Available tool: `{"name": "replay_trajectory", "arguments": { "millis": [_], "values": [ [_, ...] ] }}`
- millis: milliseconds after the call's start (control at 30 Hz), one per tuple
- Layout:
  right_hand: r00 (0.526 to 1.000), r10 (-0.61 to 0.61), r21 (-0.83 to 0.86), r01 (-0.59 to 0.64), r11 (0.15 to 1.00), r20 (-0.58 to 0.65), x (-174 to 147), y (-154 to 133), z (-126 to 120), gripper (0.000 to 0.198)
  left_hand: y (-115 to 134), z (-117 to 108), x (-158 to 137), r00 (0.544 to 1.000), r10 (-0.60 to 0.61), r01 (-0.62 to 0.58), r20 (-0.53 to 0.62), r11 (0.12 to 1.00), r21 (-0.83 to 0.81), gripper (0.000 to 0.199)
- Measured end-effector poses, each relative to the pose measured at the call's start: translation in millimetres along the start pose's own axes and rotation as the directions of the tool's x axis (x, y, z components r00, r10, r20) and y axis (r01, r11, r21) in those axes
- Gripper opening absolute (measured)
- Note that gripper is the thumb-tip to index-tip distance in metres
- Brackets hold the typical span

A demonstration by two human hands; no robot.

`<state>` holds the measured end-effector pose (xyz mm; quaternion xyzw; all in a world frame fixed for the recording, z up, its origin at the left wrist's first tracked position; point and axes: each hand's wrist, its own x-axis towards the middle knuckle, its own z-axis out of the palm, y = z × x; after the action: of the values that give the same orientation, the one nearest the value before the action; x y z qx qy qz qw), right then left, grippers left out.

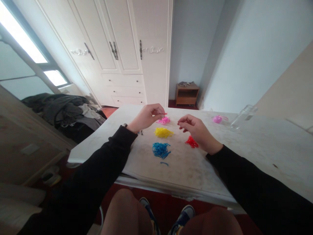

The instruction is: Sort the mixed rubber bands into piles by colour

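My left hand (153,113) is raised over the far part of the table, thumb and fingers pinched on a thin red rubber band (165,114). Just below it lies a pile of pink bands (163,120), partly hidden by the fingers. My right hand (190,125) hovers to the right, its fingers curled but apart, with nothing visible between them. Under its palm side sits a small pile of red bands (192,142). Nearer to me are a yellow pile (163,132) and a blue pile (160,150), with a loose blue band (164,163) in front.
On the right of the white table (168,179) are a pink object (217,119) and a clear glass bottle (243,117), which looks tilted. Small dark bits (141,132) lie by my left wrist. Beyond stand a white wardrobe (156,71) and a wooden nightstand (187,95); clothes (61,111) are heaped left.
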<state>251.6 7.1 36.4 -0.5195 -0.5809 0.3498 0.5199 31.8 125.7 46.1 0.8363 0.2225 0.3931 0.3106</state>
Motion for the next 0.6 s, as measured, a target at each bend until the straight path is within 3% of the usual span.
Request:
{"name": "replay_trajectory", "arguments": {
  "millis": [100,233,433,600],
  "values": [
    [0.995,-0.099,-0.151,0.102,0.983,0.031,-2.5,0.3,0.4,0.018,0.8,9.1,-1.3,1.0,0.022,-0.021,0.018,0.998,-0.056,0.019],
    [0.983,-0.161,-0.2,0.176,0.964,0.093,-7.5,-0.7,3.2,0.022,2.2,15.8,-2.6,0.997,0.02,-0.014,0.073,0.997,-0.082,0.018],
    [0.969,-0.142,-0.21,0.185,0.96,0.204,-9.9,0.4,3.8,0.034,-0.5,20.0,-2.7,0.99,0.058,-0.052,0.127,0.997,-0.053,0.021],
    [0.967,-0.114,-0.215,0.164,0.963,0.229,-11.1,0.9,4.7,0.035,1.0,20.1,-2.4,0.982,0.088,-0.088,0.166,0.996,-0.01,0.037]
  ]
}}
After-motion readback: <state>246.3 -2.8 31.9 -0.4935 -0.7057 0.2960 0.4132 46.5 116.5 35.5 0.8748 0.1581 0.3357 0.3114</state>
